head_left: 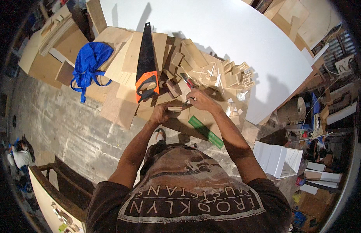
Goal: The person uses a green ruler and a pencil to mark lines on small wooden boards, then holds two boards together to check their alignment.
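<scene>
My left hand (161,113) is closed around the end of a small pale wooden piece (175,109). From the right, my right hand (203,101) pinches a slim pointed tool (185,104), its tip down close to that piece; whether it is a pencil or a blade I cannot tell. Just beyond my right hand lies a tool with red on its handle (188,81). A green ruler (205,132) rests at the table's near edge, below my right hand. Beyond my left hand lies a handsaw (146,66) with a dark blade and an orange and black handle.
Wooden offcuts (193,54) and small drilled blocks (242,75) are heaped beyond my hands. A large white board (227,23) spans the far side. A blue cloth bag (91,58) lies at the left on plywood sheets. A white box (273,159) stands at right.
</scene>
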A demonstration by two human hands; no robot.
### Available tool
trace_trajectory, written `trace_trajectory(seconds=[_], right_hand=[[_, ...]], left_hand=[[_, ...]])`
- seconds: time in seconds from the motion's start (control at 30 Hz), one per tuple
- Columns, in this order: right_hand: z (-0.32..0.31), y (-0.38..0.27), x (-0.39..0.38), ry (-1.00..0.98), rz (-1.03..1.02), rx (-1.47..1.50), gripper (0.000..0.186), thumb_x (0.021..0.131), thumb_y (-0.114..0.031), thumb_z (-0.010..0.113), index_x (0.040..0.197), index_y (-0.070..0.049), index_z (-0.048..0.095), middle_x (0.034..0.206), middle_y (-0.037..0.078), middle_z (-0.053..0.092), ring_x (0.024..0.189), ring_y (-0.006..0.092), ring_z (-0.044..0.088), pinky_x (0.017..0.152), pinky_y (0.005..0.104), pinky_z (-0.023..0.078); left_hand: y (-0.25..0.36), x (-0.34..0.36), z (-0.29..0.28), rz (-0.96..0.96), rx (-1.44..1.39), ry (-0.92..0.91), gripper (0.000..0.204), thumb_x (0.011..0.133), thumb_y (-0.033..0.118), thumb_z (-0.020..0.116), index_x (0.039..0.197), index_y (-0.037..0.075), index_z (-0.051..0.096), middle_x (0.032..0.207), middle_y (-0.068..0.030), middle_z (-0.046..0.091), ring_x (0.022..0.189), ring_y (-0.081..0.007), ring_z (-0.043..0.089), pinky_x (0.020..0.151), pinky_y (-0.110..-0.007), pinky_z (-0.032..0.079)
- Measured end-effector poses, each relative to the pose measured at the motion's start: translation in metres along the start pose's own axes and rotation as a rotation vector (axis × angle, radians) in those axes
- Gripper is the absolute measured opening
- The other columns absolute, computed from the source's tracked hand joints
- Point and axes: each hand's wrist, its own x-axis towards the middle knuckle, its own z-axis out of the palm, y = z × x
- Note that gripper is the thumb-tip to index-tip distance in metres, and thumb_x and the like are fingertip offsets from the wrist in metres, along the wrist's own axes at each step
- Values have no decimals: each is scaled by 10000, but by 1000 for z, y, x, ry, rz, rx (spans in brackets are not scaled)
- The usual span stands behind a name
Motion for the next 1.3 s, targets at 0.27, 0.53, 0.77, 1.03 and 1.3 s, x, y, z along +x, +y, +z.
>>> trace_trajectory(seconds=[0.27, 0.53, 0.77, 1.03, 1.3], right_hand=[[10, -13, 4, 56, -3, 62, 127, 842, -9, 625, 954, -1, 685, 887, 178, 624, 933, 364, 627, 832, 454, 499], [-12, 1, -11, -20, 79, 37, 122, 862, -15, 625, 972, -7, 678, 915, 170, 620, 922, 358, 624, 805, 452, 497], [9, -1, -21, 81, 184, 147, 113, 876, -41, 643, 975, -12, 689, 909, 174, 642, 908, 362, 635, 837, 455, 507], [26, -19, -6, 114, 77, 134, 135, 899, -63, 632, 1008, -14, 692, 899, 178, 633, 879, 373, 625, 833, 455, 508], [31, -28, 2, 123, 51, 111, 152, 893, -61, 632, 1023, -5, 688, 915, 185, 629, 900, 378, 624, 837, 455, 505]], left_hand=[[-10, -5, 3, -53, -74, -19, 580, 725, -55, 677, 1300, 12, 643, 1214, -178, 717, 1075, -279, 722, 917, -365, 577], [-1, -1, 1, -72, -199, -5, 565, 725, -24, 693, 1287, 16, 651, 1195, -202, 723, 1104, -296, 714, 962, -381, 555], [0, 3, 4, -23, 25, -2, 585, 665, -59, 631, 1247, 0, 660, 1183, -219, 718, 1097, -348, 708, 949, -405, 560], [-16, -5, 11, -100, -84, 35, 614, 632, -90, 624, 1238, 5, 668, 1195, -209, 717, 1105, -342, 704, 944, -401, 561], [-17, -4, 7, -21, -35, 24, 499, 791, 51, 690, 1279, -39, 635, 1158, -171, 732, 1032, -217, 710, 934, -363, 556]])
